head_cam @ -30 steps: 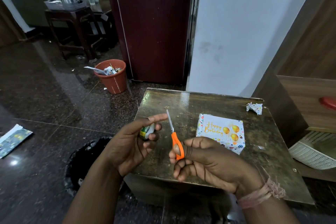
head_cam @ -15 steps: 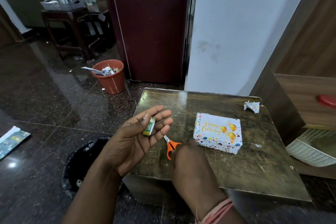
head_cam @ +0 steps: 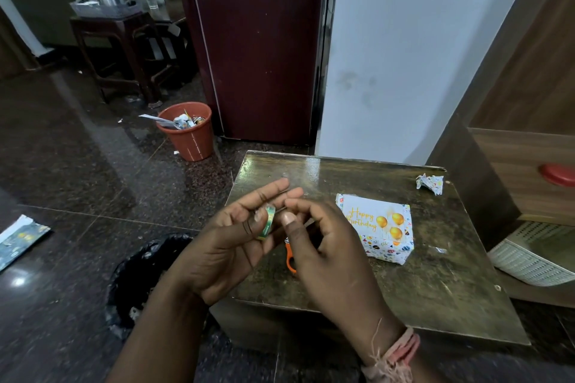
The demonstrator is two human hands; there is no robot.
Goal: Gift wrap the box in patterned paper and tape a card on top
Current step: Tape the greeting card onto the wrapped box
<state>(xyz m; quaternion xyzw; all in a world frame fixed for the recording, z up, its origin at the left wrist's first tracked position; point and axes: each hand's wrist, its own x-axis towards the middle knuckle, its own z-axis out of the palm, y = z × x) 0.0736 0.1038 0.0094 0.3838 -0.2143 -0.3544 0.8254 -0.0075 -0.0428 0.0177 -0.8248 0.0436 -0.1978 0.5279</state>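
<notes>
**Box wrapped, card on top; hands on tape roll**

Box (head_cam: 378,232) sits right of table centre, wrapped in white patterned paper. Card (head_cam: 373,221) on its top face reads "Happy Birthday" in gold script, three gold balloons beside the text.

Left hand (head_cam: 230,246) holds a small tape roll (head_cam: 267,222) over the table's left edge, thumb on the roll, fingers extended. Roll has a green/yellow label; print too small to read. Right hand (head_cam: 317,242) meets it: thumb and forefinger pinch at the roll's rim, probably the tape end, can't confirm. Thread band on right wrist.

Scissors (head_cam: 290,258) with orange handles lie on the table under the right hand, mostly hidden.

Crumpled paper scrap (head_cam: 430,183) at far right corner. Table (head_cam: 435,283) top is worn, glossy.

Floor: orange bin (head_cam: 189,138) with scraps beyond the table's far left corner, black bag (head_cam: 140,277) off its left edge.
</notes>
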